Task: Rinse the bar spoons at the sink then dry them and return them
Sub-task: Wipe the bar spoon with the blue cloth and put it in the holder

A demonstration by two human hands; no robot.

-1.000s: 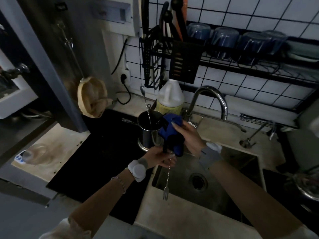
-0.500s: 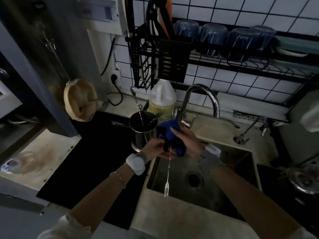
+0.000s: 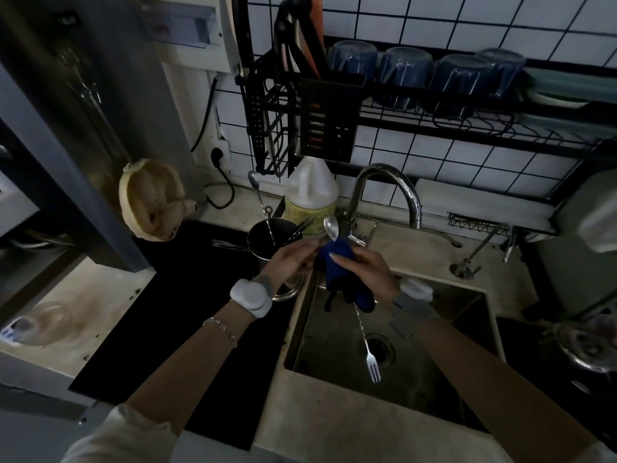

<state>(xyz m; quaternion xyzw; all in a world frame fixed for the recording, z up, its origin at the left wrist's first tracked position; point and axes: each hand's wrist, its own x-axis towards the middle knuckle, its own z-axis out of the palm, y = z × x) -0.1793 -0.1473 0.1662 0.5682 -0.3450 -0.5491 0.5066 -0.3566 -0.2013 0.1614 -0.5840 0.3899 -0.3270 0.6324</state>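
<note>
Two hands meet above the sink (image 3: 300, 332), and between them is one bar spoon (image 3: 364, 339) with a blue cloth (image 3: 337, 265) wrapped round its middle. The right hand (image 3: 367, 269) curls round the cloth and squeezes it, while the left hand (image 3: 293, 259) pinches the cloth's edge. The spoon's bowl pokes up near the tap (image 3: 387, 192), its fork end hangs over the drain (image 3: 380, 350), and another bar spoon (image 3: 263, 208) stands in the metal cup (image 3: 263, 235).

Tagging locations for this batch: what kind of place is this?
Probably a small kitchen or bar washing-up corner: a steel sink with a curved tap, a rack of upturned glasses on tiled wall, and a bar spoon being wiped.
</note>
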